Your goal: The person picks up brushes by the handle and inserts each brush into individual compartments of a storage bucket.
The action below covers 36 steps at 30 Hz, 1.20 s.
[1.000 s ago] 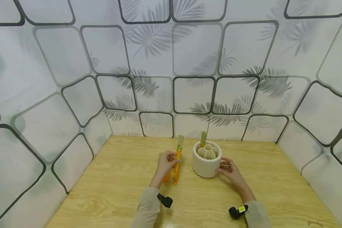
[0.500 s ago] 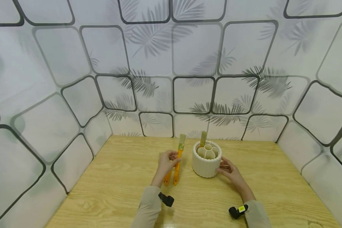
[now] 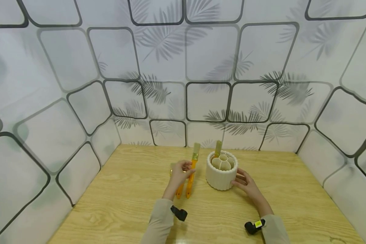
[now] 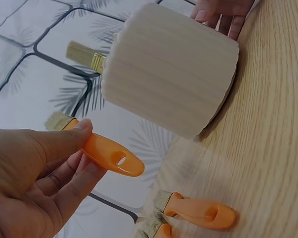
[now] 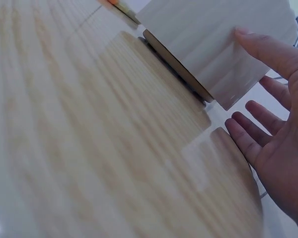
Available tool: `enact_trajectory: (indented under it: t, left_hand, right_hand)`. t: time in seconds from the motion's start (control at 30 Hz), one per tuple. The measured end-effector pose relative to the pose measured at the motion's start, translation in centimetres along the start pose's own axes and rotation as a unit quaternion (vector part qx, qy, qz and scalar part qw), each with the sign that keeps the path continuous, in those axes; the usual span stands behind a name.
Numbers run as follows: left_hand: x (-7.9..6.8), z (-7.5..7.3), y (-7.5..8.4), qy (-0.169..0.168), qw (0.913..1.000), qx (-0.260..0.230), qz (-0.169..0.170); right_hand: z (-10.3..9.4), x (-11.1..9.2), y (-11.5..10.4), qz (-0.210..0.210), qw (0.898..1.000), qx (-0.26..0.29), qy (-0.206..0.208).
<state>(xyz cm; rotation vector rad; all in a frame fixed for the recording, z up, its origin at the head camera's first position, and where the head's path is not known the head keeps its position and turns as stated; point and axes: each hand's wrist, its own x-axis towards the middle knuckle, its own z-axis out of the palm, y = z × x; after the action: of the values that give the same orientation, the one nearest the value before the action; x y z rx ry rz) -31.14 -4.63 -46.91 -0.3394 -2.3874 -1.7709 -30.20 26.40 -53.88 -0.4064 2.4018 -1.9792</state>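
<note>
My left hand pinches a paintbrush by its orange handle, between thumb and fingers. In the head view its pale bristles point up, left of a white ribbed round holder. That holder stands on the table and is split inside into petal-shaped compartments around a middle ring. Another brush stands in its back left compartment, bristles up. At the holder's right side is my right hand; its thumb touches the wall, and the other fingers are loosely extended in the right wrist view.
Loose orange-handled brushes lie on the wooden table, partly hidden by my left hand in the head view. A patterned white backdrop rises behind the table and along both sides.
My left hand has moved slightly right with the paintbrush, whose bristle end has tipped right and up a little. The right hand and the holder stay where they were.
</note>
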Motion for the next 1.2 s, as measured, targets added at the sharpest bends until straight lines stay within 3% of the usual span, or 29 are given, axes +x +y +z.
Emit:
enact_trajectory:
  t: [0.43,1.2]
  left_hand:
    - [0.0,0.3,1.1,0.005,0.9987,0.044,0.025]
    - [0.5,1.5,1.8,0.026,0.998,0.035,0.045]
  right_hand:
    - [0.3,0.3,0.0,-0.018,0.999,0.027,-0.013]
    - [0.2,0.3,0.1,-0.013,1.0,0.013,0.003]
